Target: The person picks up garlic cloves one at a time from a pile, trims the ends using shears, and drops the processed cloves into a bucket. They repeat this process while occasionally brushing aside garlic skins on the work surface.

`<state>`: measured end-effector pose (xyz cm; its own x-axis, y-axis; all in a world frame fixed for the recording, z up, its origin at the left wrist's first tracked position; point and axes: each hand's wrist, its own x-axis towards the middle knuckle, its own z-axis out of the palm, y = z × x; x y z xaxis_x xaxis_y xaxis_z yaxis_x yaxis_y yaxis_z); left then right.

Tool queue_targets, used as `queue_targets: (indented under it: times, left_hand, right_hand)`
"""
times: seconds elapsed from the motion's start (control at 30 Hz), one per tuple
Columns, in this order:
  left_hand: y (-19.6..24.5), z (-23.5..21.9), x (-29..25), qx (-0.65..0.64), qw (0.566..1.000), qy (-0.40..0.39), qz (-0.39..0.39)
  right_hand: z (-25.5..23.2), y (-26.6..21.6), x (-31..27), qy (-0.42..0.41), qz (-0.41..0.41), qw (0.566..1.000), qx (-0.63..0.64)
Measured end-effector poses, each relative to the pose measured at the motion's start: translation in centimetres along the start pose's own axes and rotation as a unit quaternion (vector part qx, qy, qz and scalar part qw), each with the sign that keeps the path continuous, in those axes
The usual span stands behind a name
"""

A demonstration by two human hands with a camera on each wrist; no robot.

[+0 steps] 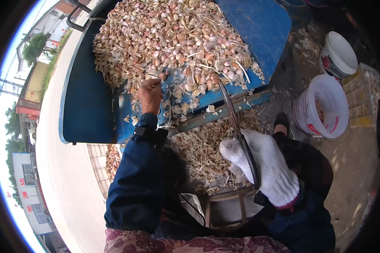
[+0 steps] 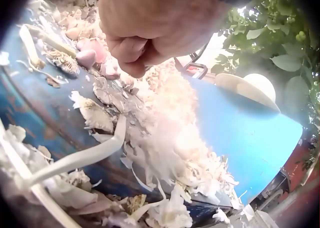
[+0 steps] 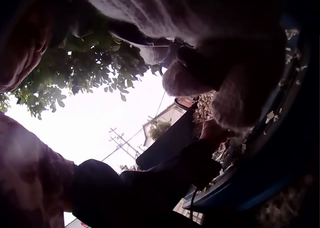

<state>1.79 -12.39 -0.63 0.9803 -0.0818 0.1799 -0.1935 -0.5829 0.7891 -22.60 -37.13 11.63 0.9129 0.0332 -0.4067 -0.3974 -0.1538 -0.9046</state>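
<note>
My bare left hand [image 1: 150, 97] is at the near edge of a heap of garlic cloves [image 1: 169, 38] on a blue metal tray [image 1: 257, 21]. Its fingers are curled in the left wrist view, close over pinkish cloves [image 2: 87, 57], and nothing shows between them. My right hand [image 1: 268, 164], in a white knitted glove, grips a long narrow metal tool [image 1: 232, 111]. The tool has a brownish front and a curved black handle, and its tip points at the cloves on the tray's near edge. Dark shadow hides much of this grip in the right wrist view.
Papery skins and stalks [image 1: 211, 156] lie in a pile below the tray. On the right stand a translucent bucket [image 1: 302, 109], a white bucket [image 1: 342, 52] and a yellow crate [image 1: 361, 122]. A metal-framed stool [image 1: 226, 211] is close to my legs.
</note>
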Motion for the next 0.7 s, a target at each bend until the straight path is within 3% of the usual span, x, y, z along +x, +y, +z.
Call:
queue_targets:
  times: [0.1,0.13,0.17,0.23,0.3,0.4,0.5,0.57,0.7]
  left_hand:
    - [0.5,-1.6,0.2,-0.087,0.993,0.047,-0.067]
    - [-1.0,-1.7,1.0,-0.027,0.999,0.042,-0.017]
    - [-2.6,-1.6,1.1,-0.027,0.999,0.042,-0.018]
    - [-2.0,-1.4,0.4,0.209,0.963,0.054,0.163]
    - [-1.6,-1.3,0.1,0.185,0.975,0.031,0.121]
    - [-1.7,-1.1,0.2,0.206,0.973,-0.019,0.108]
    - [-2.3,-1.0,0.0,0.173,0.977,-0.009,0.128]
    - [-1.3,-0.9,-0.9,0.262,0.945,-0.013,0.197]
    - [-1.9,0.1,-1.1,0.329,0.923,0.012,0.199]
  right_hand:
    - [-0.3,-0.6,-0.4,0.002,-0.026,0.998,0.059]
    - [-0.5,-0.8,-0.3,0.002,-0.010,0.999,0.052]
    - [-0.6,-0.9,-0.3,0.001,0.007,0.999,0.045]
    - [-0.5,-1.2,-0.4,0.002,0.004,0.996,0.087]
    - [-0.4,-1.1,-0.4,0.003,0.000,0.992,0.130]
    - [-0.5,-1.1,-0.2,-0.002,0.010,0.998,0.058]
    - [-0.4,-1.5,-0.3,0.010,-0.021,0.998,0.050]
    - [-0.3,-0.8,-0.1,0.005,-0.023,0.998,0.065]
    - [-0.4,-1.5,-0.3,0.017,-0.039,0.999,0.023]
